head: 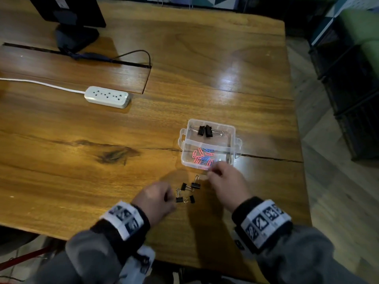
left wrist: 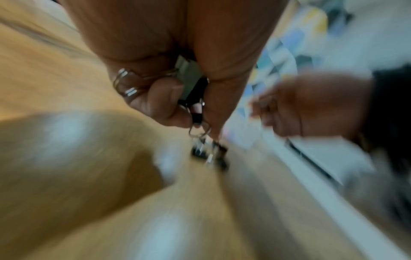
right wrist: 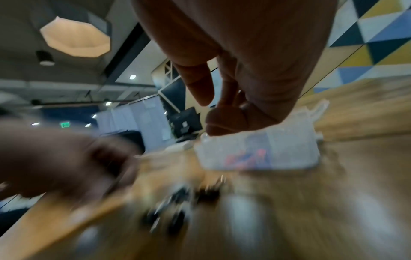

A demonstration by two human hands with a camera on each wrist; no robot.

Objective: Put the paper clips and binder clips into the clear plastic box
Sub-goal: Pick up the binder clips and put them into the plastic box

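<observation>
Gathering binder clips [left wrist: 191,82] in curled left hand [head: 155,198], prob. to carry several at once; four more lying loose [head: 185,191] on desk [head: 82,160] btwn hands. Hovering right hand [head: 224,179] at near edge of clear plastic box [head: 233,144], fingers loosely curled, seemingly holding nothing. Sorting by type: two binder clips in far compartment [head: 205,131], paper clips [head: 203,156] in near one.

A white power strip [head: 107,97] and black monitor stand [head: 75,37] on the wooden table [head: 205,68]

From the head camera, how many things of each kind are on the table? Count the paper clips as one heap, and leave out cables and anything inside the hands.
Binder clips: 6 (2 in the box, 4 loose)
Paper clip heap: 1
Clear box: 1
Power strip: 1
Monitor: 1
Total: 10
</observation>
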